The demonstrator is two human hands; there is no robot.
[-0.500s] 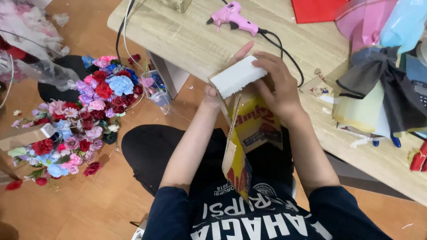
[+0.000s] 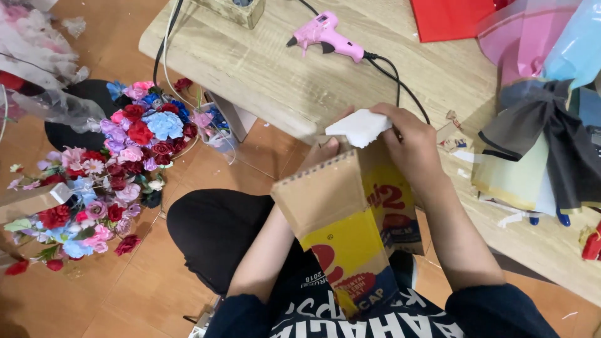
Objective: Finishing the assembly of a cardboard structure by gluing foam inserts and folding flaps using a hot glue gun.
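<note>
Brown tiled floor (image 2: 144, 294) below, with a pale wooden table (image 2: 282, 69) slanting from the top left toward the lower right edge. Left of the table, on the floor, a broad heap of artificial flowers (image 2: 119, 169) in red, pink, purple and blue, and sheer white wrapping (image 2: 37, 56) bunched in the top left corner. Along the table's right edge, a pile of coloured sheets (image 2: 551, 37) in pink and pale blue, a dark fabric bow (image 2: 551, 138) over cream paper, and a red sheet (image 2: 451, 19) at the far edge. Held upright over the lap, just off the table's near edge, a flattened cardboard box (image 2: 350, 231), plain brown inside, yellow and red print outside. Near the table's far edge, a pink glue gun (image 2: 325, 34) lying on its side, black cord trailing toward the hands. Right hand (image 2: 413, 150) curled over the box's top, fingers gripping a white foam block (image 2: 360, 127) against the upper rim. Left hand (image 2: 322, 153) mostly hidden behind the cardboard, fingertips showing at the top and pressed to the box; exact grip not visible.
</note>
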